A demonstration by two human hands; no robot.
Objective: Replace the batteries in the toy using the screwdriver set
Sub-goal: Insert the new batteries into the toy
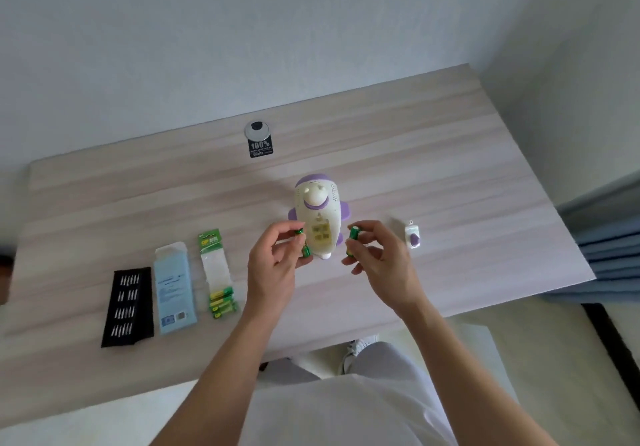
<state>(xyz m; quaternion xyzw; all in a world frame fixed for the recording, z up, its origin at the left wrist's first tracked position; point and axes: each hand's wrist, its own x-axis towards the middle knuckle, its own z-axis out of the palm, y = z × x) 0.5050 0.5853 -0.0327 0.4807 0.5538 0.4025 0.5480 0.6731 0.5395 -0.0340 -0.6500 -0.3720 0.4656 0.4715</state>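
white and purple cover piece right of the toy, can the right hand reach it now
Probably yes: only bare pale wooden table separates the right hand from the small white and purple cover piece, though it grips a green battery.

Toy (pixel 320 210) between batteries (pixel 221 302) and, perhaps, cover (pixel 412 234)

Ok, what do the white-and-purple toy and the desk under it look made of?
White-and-purple rounded toy: likely moulded plastic, smooth with a soft sheen and rows of tiny holes. Pale striped desk: probably wood-grain laminate, matte; the grain looks flat and printed, though veneer is possible.
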